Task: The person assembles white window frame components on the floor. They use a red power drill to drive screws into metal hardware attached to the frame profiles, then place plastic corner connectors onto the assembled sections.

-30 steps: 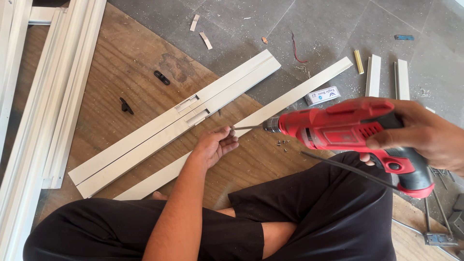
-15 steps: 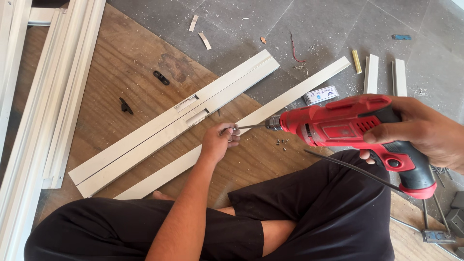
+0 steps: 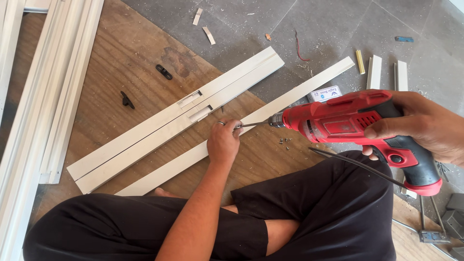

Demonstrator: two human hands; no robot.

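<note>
Head view: right hand point(image 3: 425, 128) grips glossy red drill point(image 3: 353, 123) (plastic).

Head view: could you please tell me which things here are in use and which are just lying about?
In use: red drill in right hand; its bit at left hand; single white strip.
Lying about: black clips; offcuts; loose screws.

Two joined profiles point(image 3: 174, 116) are laid on the board point(image 3: 121, 63), far of a single profile point(image 3: 270, 108); screws point(image 3: 285, 141) are scattered just near it.
</note>
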